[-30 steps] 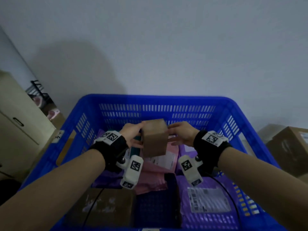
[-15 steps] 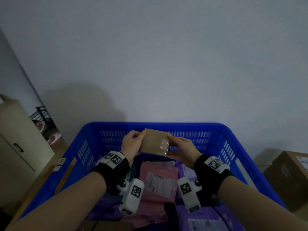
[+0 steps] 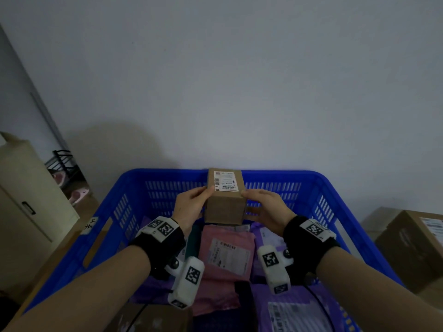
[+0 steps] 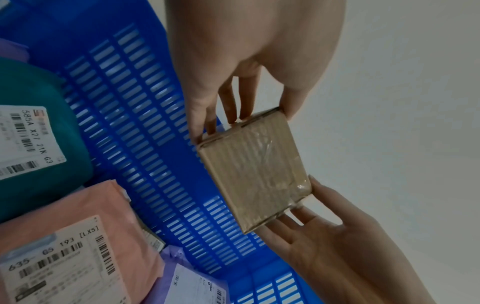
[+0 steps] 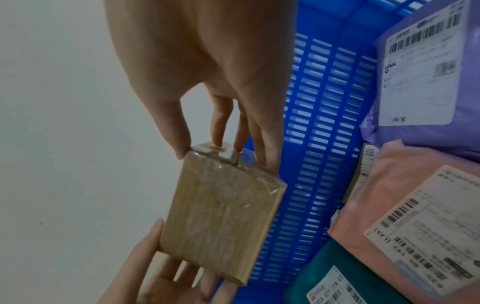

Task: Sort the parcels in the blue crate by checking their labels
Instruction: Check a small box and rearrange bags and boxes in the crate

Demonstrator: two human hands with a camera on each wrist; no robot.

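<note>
1. Head view: both forearms reach up the frame's centre. The left hand (image 3: 190, 207) and right hand (image 3: 266, 210) clasp a small box (image 3: 225, 202) by its sides above the far wall of the blue crate (image 3: 321, 188), label (image 3: 224, 184) facing up.
2. Left wrist view: the left hand (image 4: 249, 57) comes down from the top; its fingers (image 4: 198, 115) and thumb pinch the box (image 4: 255, 168) end. The right hand (image 4: 337, 246) grips the opposite end at lower right. A pink parcel (image 4: 78, 236) lies at lower left.
3. Right wrist view: the right hand (image 5: 207, 61) pinches the box (image 5: 221, 214) top end; the left hand (image 5: 161, 275) cups its bottom.
</note>
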